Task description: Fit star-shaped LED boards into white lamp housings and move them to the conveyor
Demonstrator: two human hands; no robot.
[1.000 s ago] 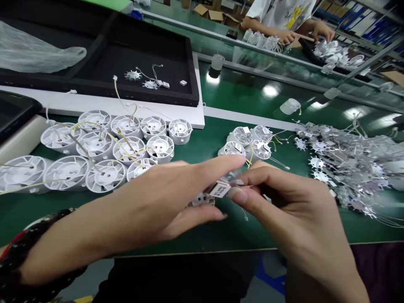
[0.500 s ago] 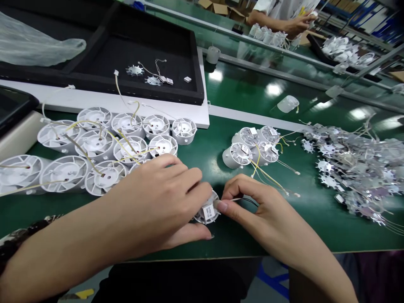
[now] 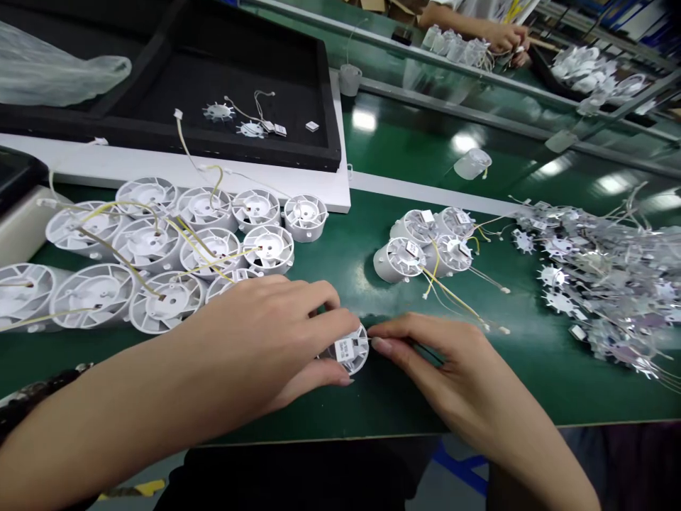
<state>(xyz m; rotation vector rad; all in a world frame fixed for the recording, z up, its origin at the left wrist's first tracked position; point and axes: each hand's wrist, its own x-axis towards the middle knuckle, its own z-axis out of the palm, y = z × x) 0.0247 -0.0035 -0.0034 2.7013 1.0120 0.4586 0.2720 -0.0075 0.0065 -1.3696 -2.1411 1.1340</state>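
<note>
My left hand is wrapped round a white round plastic housing, its thumb at the near side and fingers over the far side. A small white labelled square lies on top of that housing. Just right of it, my right hand pinches thin wires between thumb and forefinger at the housing's rim. Much of the housing is hidden beneath my left hand. Beyond my right hand stands a small group of white housings with labelled squares on top and yellow and white wires trailing right.
Several open white housings with wires stand at left. Behind them are a black tray and a clear plastic bag. A pile of silvery star-shaped parts lies at right. Across a rail, a co-worker's hand handles something small.
My right hand has drawn slightly away from the housing, its fingers still pinched on the wires. The labelled square and housing have shifted a little left in view. The co-worker's hands have moved lower.
</note>
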